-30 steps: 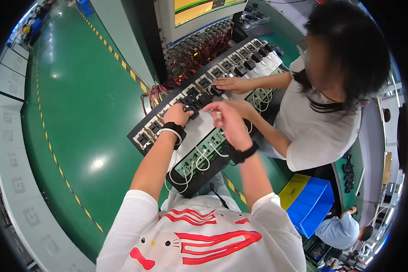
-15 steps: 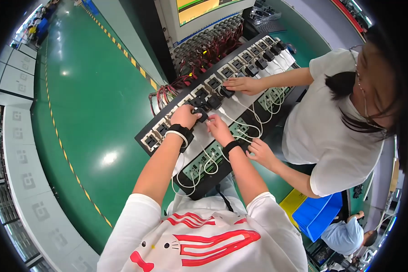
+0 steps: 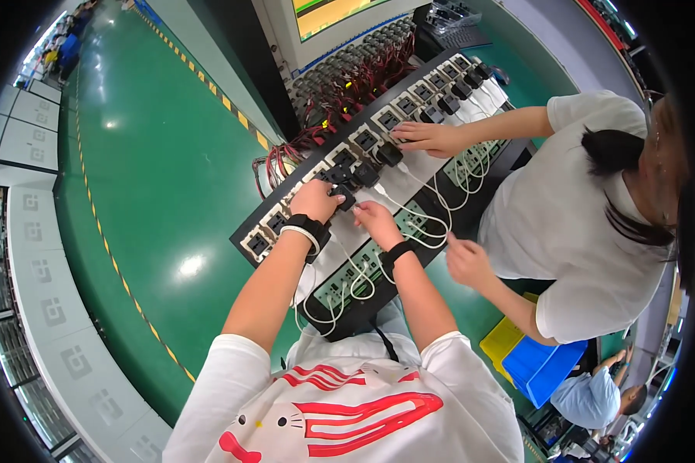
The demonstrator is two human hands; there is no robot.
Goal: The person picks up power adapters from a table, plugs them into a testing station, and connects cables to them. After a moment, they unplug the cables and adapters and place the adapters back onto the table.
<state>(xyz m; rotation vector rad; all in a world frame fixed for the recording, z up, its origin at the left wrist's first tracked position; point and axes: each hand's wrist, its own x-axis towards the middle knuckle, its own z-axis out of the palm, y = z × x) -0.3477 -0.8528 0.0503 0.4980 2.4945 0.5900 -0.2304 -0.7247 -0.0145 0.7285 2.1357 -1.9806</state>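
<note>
A long test bench (image 3: 243, 241) carries a row of sockets, with several black power adapters plugged in. My left hand (image 3: 314, 202) grips a black power adapter (image 3: 342, 197) near the left part of the row. Close beside it, my right hand (image 3: 378, 223) pinches the end of a white cable at the adapter's near side; the plug itself is mostly covered by the fingers. Other black adapters (image 3: 364, 175) sit just to the right, one with a white cable (image 3: 401, 202) running from it. Green circuit boards (image 3: 340, 289) along the bench's near side take several white cables.
On the right a co-worker stands, one hand (image 3: 432, 139) over the socket row, the other (image 3: 469, 262) near the boards. Red and black wires (image 3: 340, 116) bunch behind the bench under a screen (image 3: 332, 15). Blue (image 3: 544, 370) and yellow (image 3: 510, 339) bins stand at lower right.
The co-worker's upper hand has slid right along the row, off an adapter, and the lower hand has drawn back to the right. My hands have hardly moved.
</note>
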